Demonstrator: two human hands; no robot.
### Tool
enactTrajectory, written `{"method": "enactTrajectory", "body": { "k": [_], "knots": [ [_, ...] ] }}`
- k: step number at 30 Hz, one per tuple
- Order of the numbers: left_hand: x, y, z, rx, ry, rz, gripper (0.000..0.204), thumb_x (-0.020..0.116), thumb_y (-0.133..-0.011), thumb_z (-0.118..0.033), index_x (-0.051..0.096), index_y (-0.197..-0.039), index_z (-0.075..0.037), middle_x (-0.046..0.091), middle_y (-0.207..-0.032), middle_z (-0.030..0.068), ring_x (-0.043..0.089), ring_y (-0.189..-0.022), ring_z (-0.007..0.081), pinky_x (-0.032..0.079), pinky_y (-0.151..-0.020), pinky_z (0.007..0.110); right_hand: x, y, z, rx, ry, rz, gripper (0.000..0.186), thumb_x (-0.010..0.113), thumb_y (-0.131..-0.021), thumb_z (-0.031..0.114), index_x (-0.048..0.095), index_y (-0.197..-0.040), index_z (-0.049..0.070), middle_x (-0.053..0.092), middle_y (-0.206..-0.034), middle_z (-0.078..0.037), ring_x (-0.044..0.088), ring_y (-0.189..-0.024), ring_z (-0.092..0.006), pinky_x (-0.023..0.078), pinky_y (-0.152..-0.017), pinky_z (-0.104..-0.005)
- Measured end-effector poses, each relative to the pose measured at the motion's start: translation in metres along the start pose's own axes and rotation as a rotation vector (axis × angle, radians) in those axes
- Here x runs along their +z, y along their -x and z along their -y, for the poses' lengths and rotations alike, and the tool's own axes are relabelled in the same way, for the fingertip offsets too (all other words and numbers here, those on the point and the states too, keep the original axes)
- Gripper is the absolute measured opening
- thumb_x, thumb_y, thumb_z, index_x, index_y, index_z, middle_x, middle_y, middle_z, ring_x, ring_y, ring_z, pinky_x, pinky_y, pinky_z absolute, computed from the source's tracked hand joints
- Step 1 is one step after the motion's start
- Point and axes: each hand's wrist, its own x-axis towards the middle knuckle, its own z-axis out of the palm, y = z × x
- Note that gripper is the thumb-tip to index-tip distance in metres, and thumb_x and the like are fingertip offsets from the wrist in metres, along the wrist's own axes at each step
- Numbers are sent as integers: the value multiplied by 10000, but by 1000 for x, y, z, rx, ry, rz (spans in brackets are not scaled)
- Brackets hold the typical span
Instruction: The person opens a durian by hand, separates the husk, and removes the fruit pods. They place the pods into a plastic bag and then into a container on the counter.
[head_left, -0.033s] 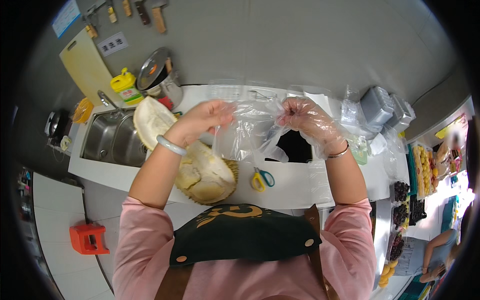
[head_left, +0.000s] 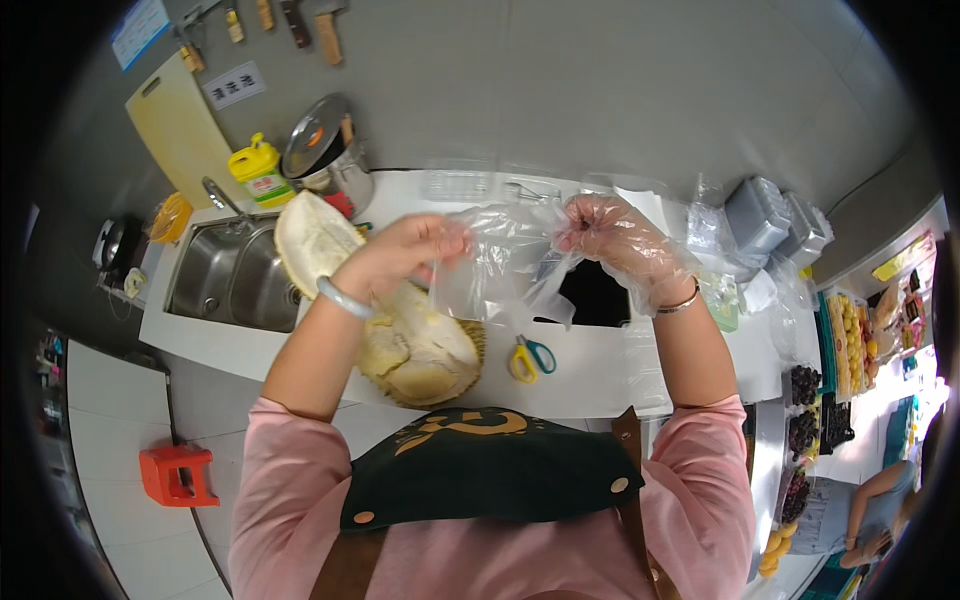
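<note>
Over the white counter point(head_left: 590, 375), I hold a thin clear plastic glove point(head_left: 495, 260) stretched between my hands. My left hand point(head_left: 405, 250) is bare, with a pale bangle at the wrist, and its fingers are closed on one end. My right hand point(head_left: 610, 235) wears a clear plastic glove and pinches the other end. Below the left forearm lies an opened durian half point(head_left: 425, 360), spiky rind outward. Behind that arm stands another pale-lined durian shell piece point(head_left: 315, 240). Scissors with yellow and teal handles point(head_left: 530, 358) lie below the stretched plastic.
A double steel sink point(head_left: 205, 275) is at the left, with a yellow jug point(head_left: 258, 170) and a lidded metal pot point(head_left: 335, 165) behind it. Clear plastic containers point(head_left: 765, 220) are stacked at the back right. A black square point(head_left: 595, 295) lies by my right hand. A person point(head_left: 875, 510) is at far right.
The whole view has shifted slightly. Both hands keep hold of the plastic glove, with little other visible difference.
</note>
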Motion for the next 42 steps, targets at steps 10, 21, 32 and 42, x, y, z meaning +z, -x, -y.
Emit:
{"method": "enactTrajectory", "body": {
  "k": [10,21,32,42],
  "knots": [
    [-65,81,71,204,383,-239,232,710,-914,-158,528,-774,-126,649,-821,12,565,-649,69,449,-542,209,125,-33,44,-320,-52,-247,419,761,-837,251,588,-1149,31,612,-1011,-66,564,-853,-148,498,-828,-313],
    [-82,134,95,629,-39,-798,279,640,-962,-277,570,-837,-37,539,-715,-46,444,-591,66,401,-543,215,262,-57,44,-486,568,-591,130,662,-834,40,536,-811,15,581,-858,-197,584,-764,-377,477,-673,-435],
    [-104,143,105,-7,943,223,540,411,-996,-572,605,-1041,-69,597,-685,20,570,-587,130,447,-511,261,294,-52,76,-819,590,-211,154,690,-814,25,640,-955,64,607,-876,-115,593,-803,-333,503,-750,-411],
    [-88,130,37,648,1048,-294,786,471,-949,-626,371,-1482,-57,437,-1472,122,448,-1320,296,421,-1066,422,299,-79,58,-903,464,-263,209,678,-814,-11,643,-1003,74,632,-924,-113,601,-853,-343,491,-750,-422]
  ]
}}
